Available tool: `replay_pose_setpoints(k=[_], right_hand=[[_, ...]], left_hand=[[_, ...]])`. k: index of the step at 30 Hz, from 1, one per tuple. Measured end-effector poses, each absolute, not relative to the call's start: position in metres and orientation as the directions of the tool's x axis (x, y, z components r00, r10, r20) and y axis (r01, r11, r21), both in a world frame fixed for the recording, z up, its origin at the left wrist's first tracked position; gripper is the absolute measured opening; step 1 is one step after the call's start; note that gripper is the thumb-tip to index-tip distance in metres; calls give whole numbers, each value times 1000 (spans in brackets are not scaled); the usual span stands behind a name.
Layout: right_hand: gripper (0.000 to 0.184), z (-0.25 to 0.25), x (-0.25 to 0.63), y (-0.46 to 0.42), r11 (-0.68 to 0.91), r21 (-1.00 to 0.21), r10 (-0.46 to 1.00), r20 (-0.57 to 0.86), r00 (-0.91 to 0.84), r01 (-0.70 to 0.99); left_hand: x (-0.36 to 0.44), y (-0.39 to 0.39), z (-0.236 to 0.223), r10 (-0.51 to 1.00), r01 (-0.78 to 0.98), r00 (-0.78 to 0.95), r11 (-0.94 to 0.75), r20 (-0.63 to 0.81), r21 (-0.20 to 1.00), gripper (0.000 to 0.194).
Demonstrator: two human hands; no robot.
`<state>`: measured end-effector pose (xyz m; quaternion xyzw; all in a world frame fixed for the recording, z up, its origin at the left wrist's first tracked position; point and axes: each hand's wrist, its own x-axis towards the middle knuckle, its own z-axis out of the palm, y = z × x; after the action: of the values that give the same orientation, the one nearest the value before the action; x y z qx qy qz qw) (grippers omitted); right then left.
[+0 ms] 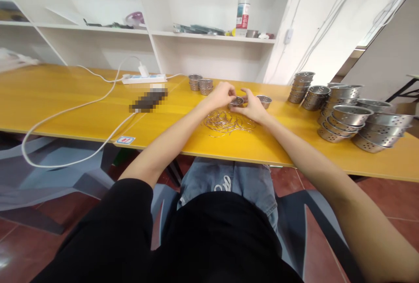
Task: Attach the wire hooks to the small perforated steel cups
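Note:
A small perforated steel cup (236,101) stands on the yellow table between my two hands. My left hand (224,94) is closed at the cup's left rim, its fingertips bent down; what they pinch is too small to make out. Thumb and fingers of my right hand (252,106) reach around the cup's right side and hold it. Just in front lies a tangled heap of thin bent metal wires (225,122). Another perforated cup (264,101) sits right behind my right hand. Beyond my left hand are short stacks of similar cups (206,85).
Tall stacks of perforated cups (352,117) fill the table's right side. To the left are a white power strip (144,79), a looping white cable (70,109) and a blurred dark object (149,100). A plastic bottle (242,8) stands on the shelf behind.

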<state>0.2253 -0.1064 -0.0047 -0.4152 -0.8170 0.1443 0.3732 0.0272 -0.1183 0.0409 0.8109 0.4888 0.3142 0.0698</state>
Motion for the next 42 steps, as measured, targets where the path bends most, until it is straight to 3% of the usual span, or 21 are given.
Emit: replay_pose_setpoints(k=[9, 30, 42], right_hand=[[67, -7, 222, -102, 632, -622, 775, 500, -387, 463], [66, -4, 227, -109, 614, -702, 780, 468, -415, 362], [54, 1, 229, -115, 658, -600, 751, 490, -442, 454]], left_hand=[[29, -118, 35, 809, 783, 358, -532, 465, 323, 21], [37, -122, 40, 814, 753, 341, -536, 471, 382, 21], [37, -123, 39, 824, 713, 318, -534, 468, 454, 21]])
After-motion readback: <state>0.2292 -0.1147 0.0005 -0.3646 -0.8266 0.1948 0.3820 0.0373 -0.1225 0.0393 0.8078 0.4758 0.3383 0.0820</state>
